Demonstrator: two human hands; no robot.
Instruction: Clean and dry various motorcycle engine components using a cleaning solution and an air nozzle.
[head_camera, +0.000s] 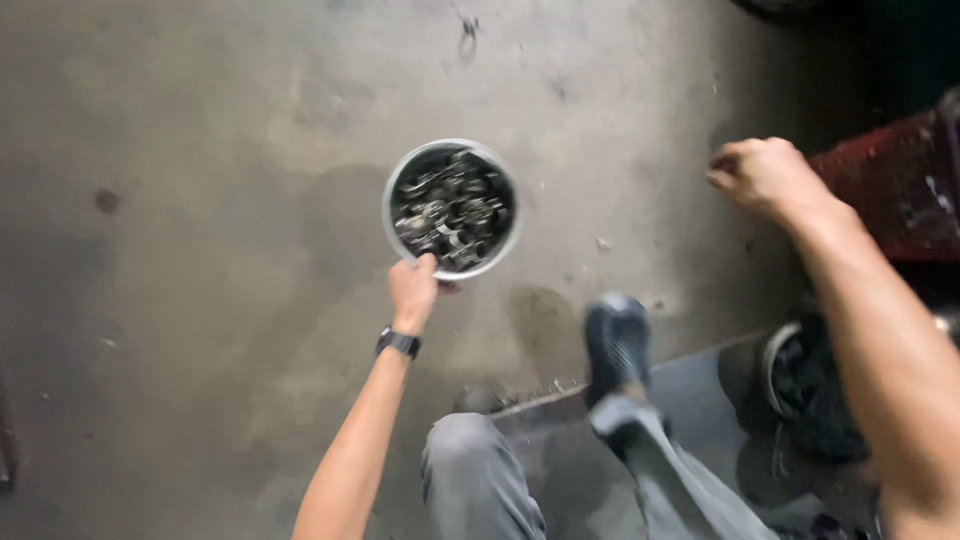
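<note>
Left grip: my left hand (413, 290) pinches the near rim of the round metal bowl (402, 172), thumb on top of the rim, fingers hidden under it

Right grip: my right hand (762, 175) hangs above the floor, curled into a loose fist; I cannot tell whether it holds anything small

Bowl: well out in front of me over the bare concrete floor (200, 150), far from the floor's edges; whether it rests on the floor or is lifted I cannot tell

Load: heaped dark metal parts (452, 208), close to the rim

Nearby: my shoe (617, 340) and grey trouser knee (470, 470) below the bowl, a red crate (900, 190) at the right edge, a second round container (800, 380) of dark pieces under my right forearm

Risk 1: I judge a 1-sided pinch on a heavy bowl could let it tip away from me and spill the parts across the floor

Risk 2: the rim could slip out from under my thumb, since only the near edge is held

Risk 3: my foot is near enough to knock the bowl or be hit by falling parts
</note>
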